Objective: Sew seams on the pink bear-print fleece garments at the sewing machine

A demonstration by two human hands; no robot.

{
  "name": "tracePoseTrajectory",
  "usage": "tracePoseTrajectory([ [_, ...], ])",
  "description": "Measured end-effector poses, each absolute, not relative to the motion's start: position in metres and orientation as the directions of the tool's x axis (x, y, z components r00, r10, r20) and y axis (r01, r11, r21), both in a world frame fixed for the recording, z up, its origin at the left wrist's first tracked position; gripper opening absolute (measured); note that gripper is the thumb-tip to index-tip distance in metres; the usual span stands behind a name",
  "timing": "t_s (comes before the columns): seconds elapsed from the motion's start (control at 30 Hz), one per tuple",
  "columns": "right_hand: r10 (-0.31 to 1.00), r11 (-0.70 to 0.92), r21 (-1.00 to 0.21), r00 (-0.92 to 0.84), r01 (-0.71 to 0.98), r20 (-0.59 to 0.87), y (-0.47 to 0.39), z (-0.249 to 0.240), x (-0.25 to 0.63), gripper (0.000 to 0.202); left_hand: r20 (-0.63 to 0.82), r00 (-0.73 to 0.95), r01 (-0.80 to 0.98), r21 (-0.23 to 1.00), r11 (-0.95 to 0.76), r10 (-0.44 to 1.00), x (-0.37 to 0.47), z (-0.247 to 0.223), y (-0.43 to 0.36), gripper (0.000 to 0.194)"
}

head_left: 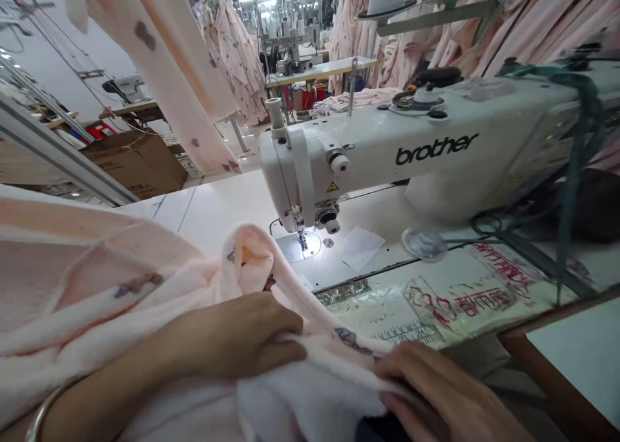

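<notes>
Clearly both hands, left hand (232,342) and right hand (445,397), clutch pink fabric (121,287) (fleecy).

Pale pink fleece fabric (97,287), small dark motifs; white sewing machine (387,151), black lettering.

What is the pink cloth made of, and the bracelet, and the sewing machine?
The cloth under both hands looks like soft fleece: fuzzy, matte, thick folds. The bracelet on the left wrist looks like metal: thin, silvery, shiny. The sewing machine has a smooth, white, glossy shell, either painted metal or plastic; the picture cannot settle which.
</notes>
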State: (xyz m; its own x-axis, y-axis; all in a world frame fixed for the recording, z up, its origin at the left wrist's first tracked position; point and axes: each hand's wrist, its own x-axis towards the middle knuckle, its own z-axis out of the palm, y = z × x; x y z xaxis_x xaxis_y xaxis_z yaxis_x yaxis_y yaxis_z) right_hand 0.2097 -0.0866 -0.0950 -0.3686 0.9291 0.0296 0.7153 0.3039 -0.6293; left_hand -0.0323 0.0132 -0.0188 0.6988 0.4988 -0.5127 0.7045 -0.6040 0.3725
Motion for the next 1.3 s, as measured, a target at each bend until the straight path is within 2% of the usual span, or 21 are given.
tracePoseTrajectory([
  [0.1,0.941,0.262,-0.618,-0.338,0.741,-0.007,-0.081,-0.097,0.211,0.016,-0.515,0.654,0.722,0.209,-0.659,0.554,-0.03,-0.019,0.021,0.027],
  [0.2,0.946,0.224,-0.617,-0.32,0.754,-0.047,-0.078,-0.106,0.208,0.009,-0.525,0.635,0.709,0.106,-0.697,0.566,-0.028,-0.023,0.026,0.026],
  [0.3,0.941,0.272,-0.587,-0.339,0.763,-0.004,-0.079,-0.112,0.206,0.007,-0.534,0.616,0.68,-0.011,-0.733,0.579,-0.024,-0.031,0.022,0.026],
  [0.4,0.94,0.289,-0.57,-0.341,0.769,0.016,-0.079,-0.109,0.206,0.013,-0.416,0.643,0.653,-0.14,-0.744,0.643,-0.013,-0.037,0.01,0.017],
  [0.47,0.946,0.256,-0.6,-0.325,0.758,-0.007,-0.077,-0.104,0.207,0.014,-0.294,0.717,0.64,-0.079,-0.764,0.632,0.0,-0.039,0.002,0.009],
  [0.53,0.953,0.215,-0.628,-0.301,0.748,-0.032,-0.075,-0.102,0.208,0.013,-0.233,0.789,0.602,0.102,-0.792,0.569,0.014,-0.04,-0.002,0.014],
  [0.63,0.967,0.182,-0.622,-0.254,0.762,-0.028,-0.07,-0.103,0.209,0.013,-0.257,0.812,0.582,0.3,-0.756,0.523,0.028,-0.042,-0.001,0.028],
  [0.73,0.963,0.194,-0.625,-0.27,0.756,-0.027,-0.064,-0.101,0.21,0.012,-0.265,0.805,0.592,0.403,-0.698,0.531,0.025,-0.047,0.006,0.024],
  [0.87,0.934,0.153,-0.764,-0.344,0.627,-0.095,-0.047,-0.082,0.212,0.011,-0.31,0.784,0.603,0.586,-0.541,0.538,0.01,-0.048,0.015,0.015],
  [0.93,0.92,0.084,-0.816,-0.36,0.572,-0.157,-0.034,-0.071,0.212,0.01,-0.338,0.757,0.614,0.658,-0.435,0.558,0.004,-0.045,0.019,0.019],
  [1.07,0.846,-0.05,-0.889,-0.453,0.455,-0.28,-0.01,-0.064,0.213,0.008,-0.354,0.72,0.637,0.677,-0.367,0.597,-0.001,-0.04,0.024,0.025],
  [1.2,0.8,-0.123,-0.929,-0.518,0.35,-0.301,0.001,-0.069,0.211,0.006,-0.382,0.667,0.692,0.636,-0.342,0.64,-0.002,-0.038,0.024,0.026],
  [1.3,0.814,-0.105,-0.926,-0.503,0.364,-0.29,0.0,-0.071,0.209,0.007,-0.453,0.599,0.743,0.622,-0.247,0.66,-0.002,-0.042,0.024,0.025],
])
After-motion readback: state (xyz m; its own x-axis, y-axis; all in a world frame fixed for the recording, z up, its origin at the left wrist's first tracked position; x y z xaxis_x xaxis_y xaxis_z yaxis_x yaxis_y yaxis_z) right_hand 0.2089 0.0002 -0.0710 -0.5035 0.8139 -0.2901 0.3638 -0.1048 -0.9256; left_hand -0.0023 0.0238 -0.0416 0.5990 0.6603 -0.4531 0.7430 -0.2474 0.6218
